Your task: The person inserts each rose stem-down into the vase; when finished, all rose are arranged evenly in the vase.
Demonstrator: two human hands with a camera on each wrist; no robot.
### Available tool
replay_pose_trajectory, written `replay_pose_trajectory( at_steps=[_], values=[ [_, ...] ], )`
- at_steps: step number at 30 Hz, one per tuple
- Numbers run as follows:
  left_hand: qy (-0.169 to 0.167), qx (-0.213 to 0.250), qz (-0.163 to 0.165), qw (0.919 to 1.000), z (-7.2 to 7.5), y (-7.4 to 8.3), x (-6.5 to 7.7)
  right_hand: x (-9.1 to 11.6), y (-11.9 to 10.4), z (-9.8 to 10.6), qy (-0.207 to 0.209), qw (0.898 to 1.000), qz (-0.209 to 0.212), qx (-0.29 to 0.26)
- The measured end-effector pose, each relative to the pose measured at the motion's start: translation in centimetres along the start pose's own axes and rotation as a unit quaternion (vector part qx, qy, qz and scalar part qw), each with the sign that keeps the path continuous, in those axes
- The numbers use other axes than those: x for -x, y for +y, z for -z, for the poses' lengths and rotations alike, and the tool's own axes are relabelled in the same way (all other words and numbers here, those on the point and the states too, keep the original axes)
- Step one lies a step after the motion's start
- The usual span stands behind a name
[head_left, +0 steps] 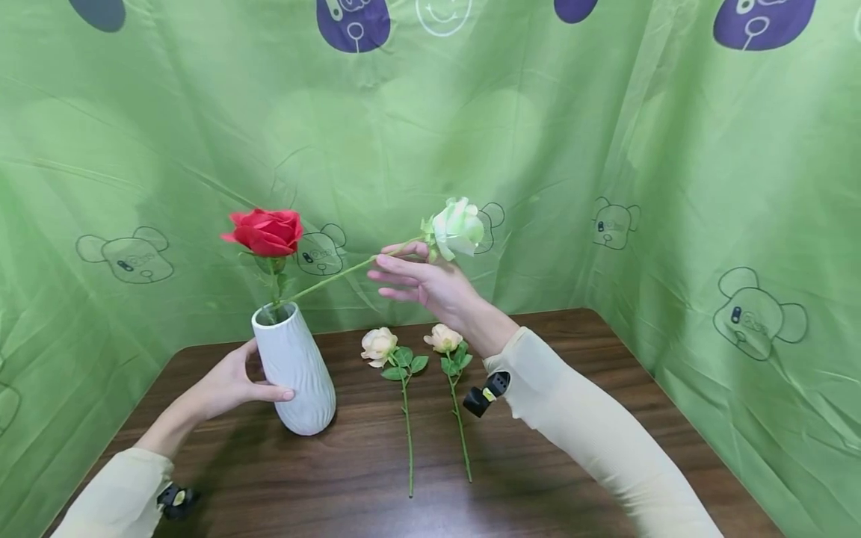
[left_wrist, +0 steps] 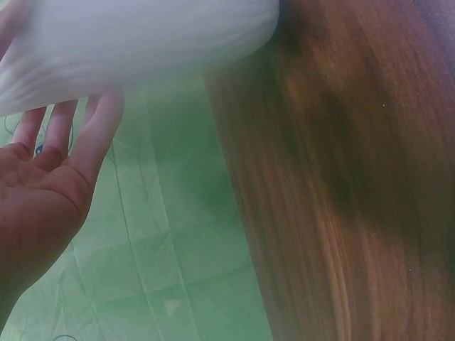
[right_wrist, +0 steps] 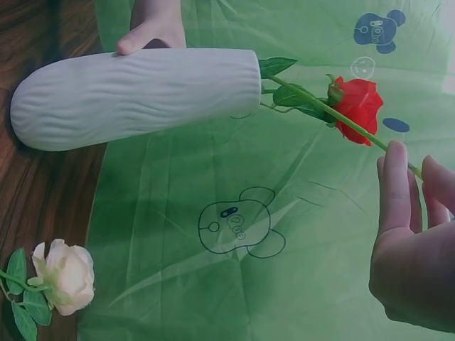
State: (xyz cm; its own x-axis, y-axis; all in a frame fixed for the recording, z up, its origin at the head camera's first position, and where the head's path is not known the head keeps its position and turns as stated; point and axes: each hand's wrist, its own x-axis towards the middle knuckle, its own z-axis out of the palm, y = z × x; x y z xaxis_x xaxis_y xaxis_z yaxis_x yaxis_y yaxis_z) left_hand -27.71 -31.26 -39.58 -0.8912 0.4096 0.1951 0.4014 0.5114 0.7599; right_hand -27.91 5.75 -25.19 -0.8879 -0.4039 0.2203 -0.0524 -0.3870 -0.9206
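The pale green rose (head_left: 457, 228) has ruffled petals; the right hand (head_left: 440, 288) pinches its stem, with the bloom just beside the hand and the stem's other end at the mouth of the white vase (head_left: 296, 373). The left hand (head_left: 232, 381) grips this vase toward the left edge of the brown wooden table (head_left: 363, 478). Green printed cloth (head_left: 202, 112) hangs behind.

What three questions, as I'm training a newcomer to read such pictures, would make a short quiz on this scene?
1. Which hand holds the white vase?
2. How many cream-coloured flowers lie on the table?
3. True or false: the right hand holds the red rose.

Key:
1. The left hand.
2. Two.
3. False; it holds the pale green rose.
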Motion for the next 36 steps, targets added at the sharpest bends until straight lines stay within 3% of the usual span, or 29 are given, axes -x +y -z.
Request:
replay_pose_trajectory(
  at_steps=[20,36],
  values=[
    [-0.004,0.007,-0.001,1.0000,0.2,0.1,-0.3,-1.7,0.9,-1.8,0.008,1.000,-0.018,-0.009],
    [-0.003,0.008,-0.002,1.0000,0.3,-0.1,-0.2,-2.3,1.9,-2.3,0.029,0.999,0.010,-0.033]
  ],
)
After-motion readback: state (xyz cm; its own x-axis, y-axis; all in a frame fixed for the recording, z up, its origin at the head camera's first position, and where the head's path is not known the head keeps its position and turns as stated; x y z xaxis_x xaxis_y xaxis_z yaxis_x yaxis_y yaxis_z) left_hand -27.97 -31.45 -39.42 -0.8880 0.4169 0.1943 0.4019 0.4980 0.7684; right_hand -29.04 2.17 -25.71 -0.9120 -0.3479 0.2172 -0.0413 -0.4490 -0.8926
